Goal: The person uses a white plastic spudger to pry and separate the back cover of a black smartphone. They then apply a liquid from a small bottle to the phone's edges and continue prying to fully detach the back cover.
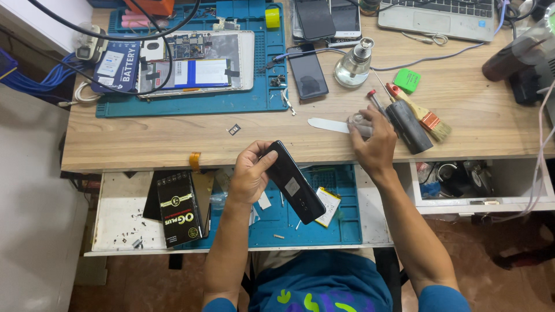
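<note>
From the head cam I'm looking straight down at my own two hands. My left hand [250, 173] has its grip wrapped round a glossy black phone [295, 183], a slim rounded slab held tilted over the pulled-out drawer [115, 214], back side up with a small grey square patch showing. Thumb sits along the top edge, fingers curled underneath.

My right hand [376, 144] is up on the counter [150, 141], fingers closed loosely over a small clear roundish thing [358, 122], just beside a thin white plastic pry strip [326, 125]. It's blurry there, so I can't tell what that clear thing is. Right next to the hand lie a dark cylinder [408, 127], a red-tipped screwdriver [374, 99] and a wooden-handled brush [422, 114] with pale bristles.

The counter is light wood with visible grain. Further back there's a teal silicone work mat [254, 101] carrying an opened-up tablet [196, 62] with its boards showing, another dark phone [307, 72] face up, a clear glass dispenser bottle [353, 66], and a silver laptop [439, 14] at the far edge. In the drawer under the phone sits a second teal mat [341, 222], plus a black box [178, 208] to its left. The floor is reddish brown.
</note>
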